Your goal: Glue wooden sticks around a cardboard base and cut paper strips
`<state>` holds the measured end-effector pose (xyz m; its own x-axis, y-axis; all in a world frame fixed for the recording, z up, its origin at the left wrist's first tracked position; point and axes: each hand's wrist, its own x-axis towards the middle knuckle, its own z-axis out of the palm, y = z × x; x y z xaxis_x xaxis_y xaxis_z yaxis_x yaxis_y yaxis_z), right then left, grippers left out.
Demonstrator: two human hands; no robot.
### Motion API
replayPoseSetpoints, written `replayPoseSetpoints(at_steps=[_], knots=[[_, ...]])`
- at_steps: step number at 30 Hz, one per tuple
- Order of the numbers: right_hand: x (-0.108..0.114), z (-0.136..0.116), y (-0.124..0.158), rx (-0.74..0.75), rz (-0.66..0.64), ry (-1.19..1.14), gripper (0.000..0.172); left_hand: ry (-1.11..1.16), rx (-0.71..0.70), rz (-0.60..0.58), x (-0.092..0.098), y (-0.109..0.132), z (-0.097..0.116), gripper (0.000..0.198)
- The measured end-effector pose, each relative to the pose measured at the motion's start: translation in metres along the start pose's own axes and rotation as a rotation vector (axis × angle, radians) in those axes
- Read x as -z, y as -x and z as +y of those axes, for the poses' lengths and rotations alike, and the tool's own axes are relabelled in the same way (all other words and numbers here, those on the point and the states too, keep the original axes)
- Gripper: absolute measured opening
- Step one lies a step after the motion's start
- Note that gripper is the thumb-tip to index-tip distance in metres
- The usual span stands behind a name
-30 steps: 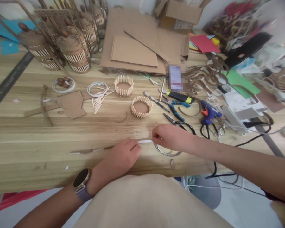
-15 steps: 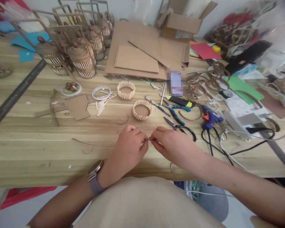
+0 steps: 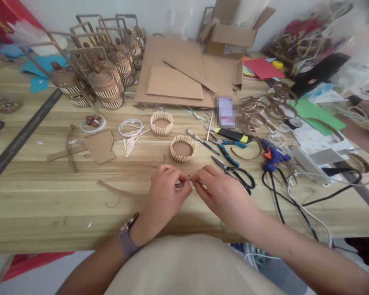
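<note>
My left hand (image 3: 169, 190) pinches a thin brown strip (image 3: 119, 189), whose long tail runs out to the left over the table. Its short end, which looks slightly curled, shows between the fingertips. Closed at the same end is my right hand (image 3: 219, 188), its thumb and fingers touching or almost touching the left fingertips; the exact grip is partly hidden. Just beyond the hands stands a ring of short wooden sticks around a brown cardboard base (image 3: 182, 149). Another such stick ring (image 3: 161, 123) is behind it, a little to the left.
Black scissors (image 3: 233, 170), blue-handled pliers (image 3: 229, 155), a utility knife (image 3: 233, 135) and a blue glue gun (image 3: 273, 155) lie to the right, with cables. Loose sticks (image 3: 131, 143) and a white ring roll (image 3: 130, 128) lie left. Lidded lantern-like pieces (image 3: 106, 88) stand behind.
Both hands stay together, shifted slightly left in the picture, and more of the strip's end shows between the fingertips. My left wrist has rotated a little. The whole view has tilted slightly.
</note>
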<state>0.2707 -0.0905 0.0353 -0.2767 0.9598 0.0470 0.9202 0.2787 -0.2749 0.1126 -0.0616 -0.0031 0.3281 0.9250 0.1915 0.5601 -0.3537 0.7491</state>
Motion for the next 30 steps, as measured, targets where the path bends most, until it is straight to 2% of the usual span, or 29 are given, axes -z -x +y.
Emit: replayPoseSetpoints(at_steps=[4, 9, 11, 13, 14, 15, 17, 19, 21, 25, 30], knots=[[-0.012, 0.0, 0.003, -0.014, 0.191, -0.291, 0.013, 0.029, -0.025, 0.151, -0.002, -0.001, 0.003, 0.015], [-0.023, 0.002, 0.007, -0.043, 0.301, -0.504, 0.016, 0.044, -0.059, 0.267, 0.001, -0.004, 0.0, 0.015], [-0.025, 0.008, 0.012, -0.113, 0.355, -0.542, 0.015, 0.043, -0.013, 0.345, 0.011, -0.006, -0.006, 0.012], [-0.025, 0.016, 0.017, -0.184, 0.402, -0.587, 0.013, 0.032, 0.114, 0.464, 0.024, -0.009, -0.012, 0.008], [-0.025, 0.019, 0.019, -0.204, 0.409, -0.631, 0.012, 0.043, 0.154, 0.486, 0.029, -0.009, -0.014, 0.009], [-0.025, 0.021, 0.021, -0.209, 0.403, -0.693, 0.012, 0.063, 0.172, 0.463, 0.034, -0.01, -0.015, 0.009], [-0.026, 0.02, 0.023, -0.2, 0.378, -0.831, 0.014, 0.114, 0.197, 0.346, 0.038, -0.008, -0.013, 0.012], [-0.026, 0.015, 0.022, -0.192, 0.365, -0.941, 0.015, 0.136, 0.184, 0.22, 0.037, -0.006, -0.008, 0.013], [-0.026, 0.008, 0.021, -0.197, 0.344, -1.013, 0.015, 0.122, 0.149, 0.158, 0.034, -0.003, -0.002, 0.013], [-0.022, 0.005, 0.021, -0.205, 0.221, -1.089, 0.018, 0.096, 0.153, 0.157, 0.033, -0.003, -0.002, 0.012], [-0.02, 0.013, 0.025, -0.167, 0.045, -1.064, 0.055, 0.083, 0.199, 0.161, 0.036, -0.002, -0.008, 0.013]])
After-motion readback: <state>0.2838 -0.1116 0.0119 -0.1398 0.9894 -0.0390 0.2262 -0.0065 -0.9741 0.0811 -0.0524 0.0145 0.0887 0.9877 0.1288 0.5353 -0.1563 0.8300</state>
